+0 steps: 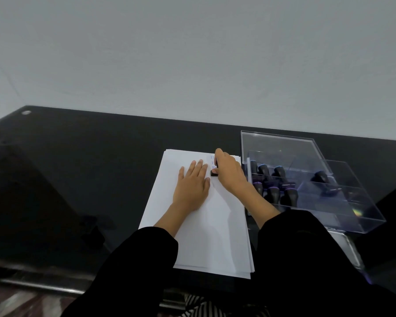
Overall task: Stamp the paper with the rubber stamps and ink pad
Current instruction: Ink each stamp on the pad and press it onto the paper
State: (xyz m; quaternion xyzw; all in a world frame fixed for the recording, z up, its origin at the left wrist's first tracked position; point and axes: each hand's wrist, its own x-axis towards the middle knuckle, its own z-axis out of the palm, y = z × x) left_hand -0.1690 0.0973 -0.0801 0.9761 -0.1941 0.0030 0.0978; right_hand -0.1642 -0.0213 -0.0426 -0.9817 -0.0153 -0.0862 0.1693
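While the right hand [229,173] pinches a small black stamp [213,173] against the paper [204,236] near its far right corner, any sideways rock could smear the print, I'd say. Beside it the left hand [191,186] lies flat, fingers straight, pinning the white stack on the dark table [78,168]. Faint blue marks [212,162] sit just beyond the stamp.

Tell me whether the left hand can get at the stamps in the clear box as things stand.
Probably not directly. The left hand lies flat on the paper, and the right hand, holding a stamp, with its forearm lies between it and the stamps in the clear box.
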